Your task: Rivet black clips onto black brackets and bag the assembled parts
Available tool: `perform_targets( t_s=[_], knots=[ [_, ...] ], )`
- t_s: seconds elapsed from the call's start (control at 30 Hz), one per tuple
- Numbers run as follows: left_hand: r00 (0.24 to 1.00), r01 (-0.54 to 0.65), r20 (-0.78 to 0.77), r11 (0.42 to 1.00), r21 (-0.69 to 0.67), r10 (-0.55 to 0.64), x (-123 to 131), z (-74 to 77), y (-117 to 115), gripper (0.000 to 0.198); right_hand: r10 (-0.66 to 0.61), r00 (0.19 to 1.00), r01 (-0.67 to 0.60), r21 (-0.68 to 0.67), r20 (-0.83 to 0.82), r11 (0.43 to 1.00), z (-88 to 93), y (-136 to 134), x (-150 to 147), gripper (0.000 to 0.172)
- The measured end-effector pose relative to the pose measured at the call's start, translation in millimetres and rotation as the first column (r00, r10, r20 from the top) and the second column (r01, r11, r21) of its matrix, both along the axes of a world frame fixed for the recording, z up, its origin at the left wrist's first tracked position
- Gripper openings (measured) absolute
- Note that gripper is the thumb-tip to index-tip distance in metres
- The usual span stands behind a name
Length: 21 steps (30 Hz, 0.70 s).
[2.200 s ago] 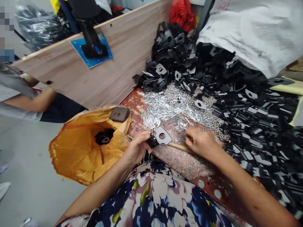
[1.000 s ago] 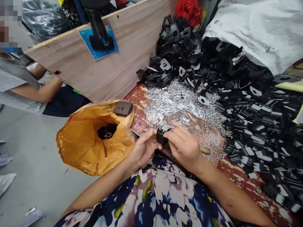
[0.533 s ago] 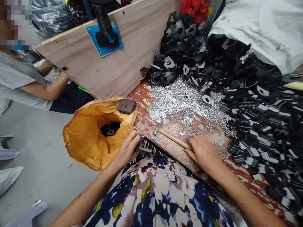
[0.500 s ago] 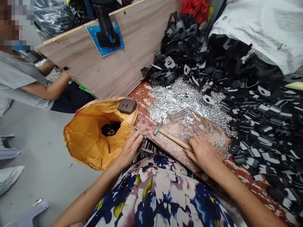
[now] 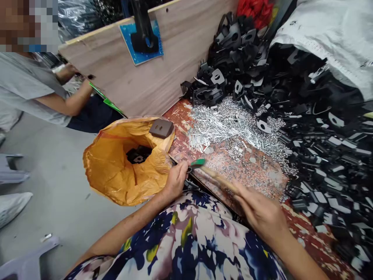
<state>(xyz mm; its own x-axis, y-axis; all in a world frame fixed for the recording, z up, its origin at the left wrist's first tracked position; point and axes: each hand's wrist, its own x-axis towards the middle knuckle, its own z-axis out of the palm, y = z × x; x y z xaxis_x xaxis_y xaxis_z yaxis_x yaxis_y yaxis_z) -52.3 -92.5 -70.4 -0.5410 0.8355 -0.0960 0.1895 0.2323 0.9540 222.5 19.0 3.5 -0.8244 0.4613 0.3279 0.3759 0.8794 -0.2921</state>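
My left hand (image 5: 175, 180) pinches a small black part (image 5: 189, 182) against the near edge of the worn red board (image 5: 250, 171). Close by, my right hand (image 5: 260, 212) grips the wooden handle of a small hammer (image 5: 217, 177). The hammer's green head (image 5: 198, 162) hovers just above the part. A heap of silver pins (image 5: 224, 126) lies on the board beyond it. Black plastic pieces (image 5: 305, 116) are piled to the right and behind.
An open orange bag (image 5: 116, 175) with black parts inside sits at the left of the board, a brown block (image 5: 161, 128) on its rim. A plywood wall (image 5: 175, 58) stands behind. Another person in grey (image 5: 35, 93) sits at the far left. A white sack (image 5: 329, 35) lies top right.
The hammer lay flat on the board under my right hand; now it is lifted, its head over the part. My left hand has shifted slightly right along the board's edge.
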Motion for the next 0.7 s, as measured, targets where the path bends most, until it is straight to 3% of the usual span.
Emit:
perform_targets(
  t_s=[0.1,0.27,0.47,0.6,0.7],
  knots=[
    [1.000,0.002,-0.022,1.000,0.006,-0.002,0.0,-1.7,0.6,0.044,0.026,0.992,-0.032,0.046,0.124,0.998,-8.8,-1.5,-6.1,0.054],
    [1.000,0.006,-0.018,1.000,0.008,-0.005,-0.3,-3.0,0.3,0.041,-0.020,0.999,0.021,-0.023,0.045,1.000,-3.0,0.8,0.2,0.060],
    [0.999,0.011,-0.051,1.000,0.013,-0.011,-0.2,-2.3,0.1,0.041,0.005,0.989,-0.010,0.031,0.149,0.999,-12.0,-2.3,-0.3,0.050],
    [0.997,0.009,-0.072,1.000,0.005,-0.009,-0.8,-2.9,-0.6,0.040,-0.010,0.998,0.012,-0.036,0.059,0.999,-11.6,-2.1,0.2,0.053],
    [0.996,0.004,-0.089,1.000,-0.009,-0.005,-1.0,-4.3,-2.0,0.040,-0.011,0.996,0.018,-0.084,0.084,0.996,-16.4,-2.8,1.8,0.052]
  ],
)
